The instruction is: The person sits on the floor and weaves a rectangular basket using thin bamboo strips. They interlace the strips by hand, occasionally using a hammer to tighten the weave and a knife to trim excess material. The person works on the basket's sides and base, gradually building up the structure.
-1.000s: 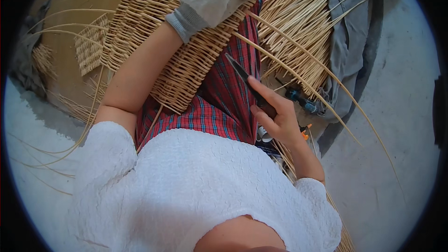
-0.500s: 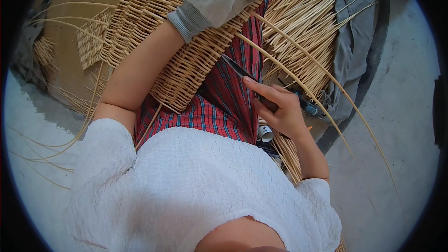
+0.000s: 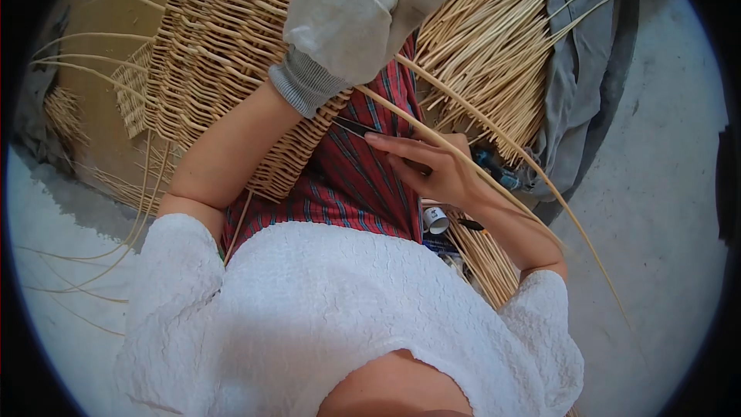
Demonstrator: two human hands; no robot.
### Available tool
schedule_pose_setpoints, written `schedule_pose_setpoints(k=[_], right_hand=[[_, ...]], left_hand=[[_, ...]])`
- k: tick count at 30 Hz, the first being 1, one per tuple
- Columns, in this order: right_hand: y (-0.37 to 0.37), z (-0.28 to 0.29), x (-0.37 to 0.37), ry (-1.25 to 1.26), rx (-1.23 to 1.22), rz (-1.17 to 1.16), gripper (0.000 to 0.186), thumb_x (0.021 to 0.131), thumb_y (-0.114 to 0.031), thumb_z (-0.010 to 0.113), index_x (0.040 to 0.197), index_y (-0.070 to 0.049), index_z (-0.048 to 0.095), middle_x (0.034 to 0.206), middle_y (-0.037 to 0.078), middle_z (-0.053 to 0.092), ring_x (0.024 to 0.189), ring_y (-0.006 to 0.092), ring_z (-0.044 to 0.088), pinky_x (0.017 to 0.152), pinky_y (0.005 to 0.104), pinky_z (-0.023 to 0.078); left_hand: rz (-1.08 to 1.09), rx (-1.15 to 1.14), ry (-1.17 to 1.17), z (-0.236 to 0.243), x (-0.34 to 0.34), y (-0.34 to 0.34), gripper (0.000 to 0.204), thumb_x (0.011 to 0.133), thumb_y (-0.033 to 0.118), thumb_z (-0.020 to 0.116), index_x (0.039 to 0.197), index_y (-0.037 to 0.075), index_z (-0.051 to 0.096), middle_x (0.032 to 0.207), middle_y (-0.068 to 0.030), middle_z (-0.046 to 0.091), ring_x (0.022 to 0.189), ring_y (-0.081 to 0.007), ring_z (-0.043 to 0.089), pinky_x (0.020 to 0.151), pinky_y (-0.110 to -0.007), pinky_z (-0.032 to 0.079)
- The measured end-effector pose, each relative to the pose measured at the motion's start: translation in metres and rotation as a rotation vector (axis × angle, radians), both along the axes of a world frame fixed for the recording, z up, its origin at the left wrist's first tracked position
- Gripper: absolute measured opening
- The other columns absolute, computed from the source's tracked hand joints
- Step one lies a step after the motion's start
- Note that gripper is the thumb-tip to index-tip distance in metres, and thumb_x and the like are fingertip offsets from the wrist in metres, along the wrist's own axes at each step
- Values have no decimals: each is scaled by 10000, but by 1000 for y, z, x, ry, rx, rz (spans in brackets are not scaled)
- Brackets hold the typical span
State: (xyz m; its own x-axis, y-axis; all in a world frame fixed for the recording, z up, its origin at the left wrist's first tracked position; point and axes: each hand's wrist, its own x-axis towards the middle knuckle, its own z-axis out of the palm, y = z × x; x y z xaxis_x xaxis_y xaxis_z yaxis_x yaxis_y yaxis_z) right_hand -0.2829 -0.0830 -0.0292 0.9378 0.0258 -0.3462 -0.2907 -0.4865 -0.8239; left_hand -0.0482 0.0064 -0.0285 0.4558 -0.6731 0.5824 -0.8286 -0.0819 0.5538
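My left hand (image 3: pixel 347 19), in a pale fabric glove, is closed on the right edge of a woven wicker panel (image 3: pixel 208 38) lying across my red plaid-covered lap (image 3: pixel 332 193). My right hand (image 3: pixel 428 158) is bare and closed on a dark-bladed knife (image 3: pixel 351 127), index finger extended along it. The blade points up-left, its tip at the panel's right edge below the glove; whether it touches cannot be made out. Long unwoven stakes (image 3: pixel 494 139) stick out from that edge and slant down over and beside my right hand and forearm.
A bundle of pale reeds (image 3: pixel 486 46) rests beside grey cloth (image 3: pixel 575 69) at upper right. A smaller woven piece (image 3: pixel 131 85) lies left of the panel. Thin reeds arc leftward. A blue-black tool (image 3: pixel 502 174) and white roll (image 3: pixel 436 220) sit right of my lap, above pale floor (image 3: pixel 641 208).
My right hand and the knife have moved left, bringing the blade to the panel's edge under the stakes. My gloved hand and the panel have shifted slightly left and down.
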Motion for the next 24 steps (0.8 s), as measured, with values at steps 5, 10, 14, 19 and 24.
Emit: schedule_pose_setpoints(k=[5,10,14,19,24], right_hand=[[-3,-4,6,82,165,-17,489,913,-83,705,1393,-166,672,1191,111,751,1025,208,702,937,350,542],[6,-3,5,97,289,-50,480,979,-107,643,1457,-135,606,937,34,660,789,133,564,729,306,466],[-5,0,-10,463,1168,-279,585,1067,-301,576,1597,-122,407,672,-26,394,538,64,318,470,211,245],[-24,-9,-34,176,1491,-216,605,1084,-459,519,1586,-136,419,884,16,626,653,68,504,550,205,374],[-5,-153,-108,215,995,-954,492,1071,-430,564,1435,-101,591,1087,72,723,851,119,674,739,237,539]], left_hand=[[-111,128,104,-12,9,-1,470,1083,401,475,806,95,699,656,-71,647,665,-255,649,726,-393,500],[-148,69,64,-13,8,-5,391,1042,343,515,793,103,696,643,-76,623,643,-285,620,683,-418,477],[-15,-138,-285,-44,1,-18,157,927,209,590,897,106,703,754,-119,652,703,-359,620,685,-448,465],[-90,169,477,-18,1,-21,476,1023,471,556,907,49,743,786,-62,691,786,-188,653,762,-349,493],[39,265,441,1,-6,-28,688,1062,620,448,838,26,713,756,-33,655,731,-132,591,724,-308,463]])
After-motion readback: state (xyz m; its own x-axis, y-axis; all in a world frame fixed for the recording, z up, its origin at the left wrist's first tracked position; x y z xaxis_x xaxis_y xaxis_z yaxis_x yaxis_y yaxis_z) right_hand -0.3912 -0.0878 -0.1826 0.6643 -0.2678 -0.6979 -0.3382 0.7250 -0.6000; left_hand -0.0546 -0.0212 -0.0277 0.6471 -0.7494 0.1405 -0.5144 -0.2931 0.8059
